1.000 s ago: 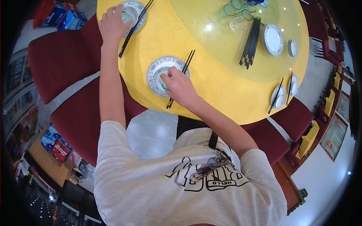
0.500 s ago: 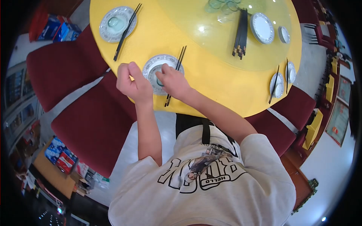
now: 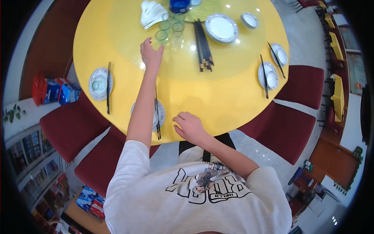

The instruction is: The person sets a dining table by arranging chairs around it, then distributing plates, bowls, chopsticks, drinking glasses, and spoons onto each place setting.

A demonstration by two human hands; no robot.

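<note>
My left hand (image 3: 151,55) is stretched out over the round glass turntable, thumb and fingers apart, just short of the green-tinted drinking glasses (image 3: 161,36). It holds nothing. Low over the yellow tablecloth (image 3: 210,97) near the front edge is my right hand (image 3: 190,126), fingers loosely bent and apart, with nothing in it. To its left lies a patterned plate (image 3: 161,111) with black chopsticks (image 3: 157,117) across it; my left forearm covers much of that setting. A bundle of black chopsticks (image 3: 203,48) rests on the turntable beside a stack of white plates (image 3: 221,28).
White spoons (image 3: 152,15) and a blue container (image 3: 179,5) are at the back. Small dishes (image 3: 249,20) are stacked to the right. Place settings stand at left (image 3: 100,84) and right (image 3: 268,76). Dark red chairs (image 3: 278,126) surround the table edge.
My left hand has moved from beside the near plate forward to the glasses. My right hand has left the glass on that plate and drawn back to the right. The view has shifted.
</note>
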